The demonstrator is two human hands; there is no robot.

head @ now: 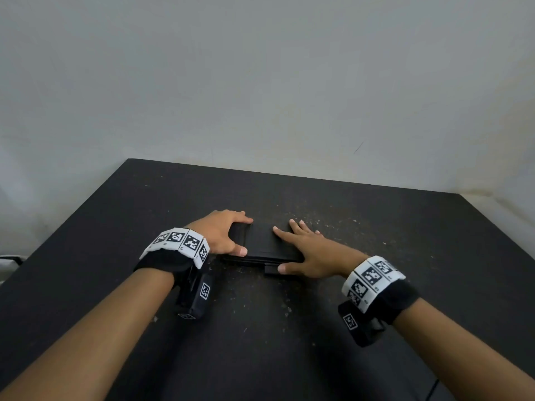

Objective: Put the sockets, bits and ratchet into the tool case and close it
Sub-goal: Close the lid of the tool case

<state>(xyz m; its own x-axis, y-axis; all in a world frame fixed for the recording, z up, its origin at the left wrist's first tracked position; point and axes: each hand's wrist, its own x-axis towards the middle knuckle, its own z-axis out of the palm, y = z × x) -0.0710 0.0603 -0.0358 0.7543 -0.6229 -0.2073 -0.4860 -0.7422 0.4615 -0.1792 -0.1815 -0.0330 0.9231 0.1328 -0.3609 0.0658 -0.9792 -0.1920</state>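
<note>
- The tool case [262, 244], black and flat, lies closed on the dark surface [376, 227], near the middle of it and just in front of the person.
- The left hand [220, 234] grips the left end of the case: its fingers curl over the far edge and the thumb [238, 250] sits against the near side.
- The right hand [308, 254] lies flat on the right part of the lid, fingers straight and spread, pointing up and to the left across the case. Its thumb [285, 268] reaches along the near edge, where a small black tab [270, 270] juts from the case toward the person.
- No sockets, bits or ratchet show anywhere on the surface; whether they sit inside the case cannot be told.
- Each wrist wears a black band with white blocks printed in black square patterns: one on the left wrist [179, 244], one on the right wrist [373, 277]. A small black box with the same kind of pattern hangs under each band.
- The surface is speckled with pale crumbs and dust, thickest around and beyond the case.
- Behind the surface stands a plain pale wall [260, 82].
</note>
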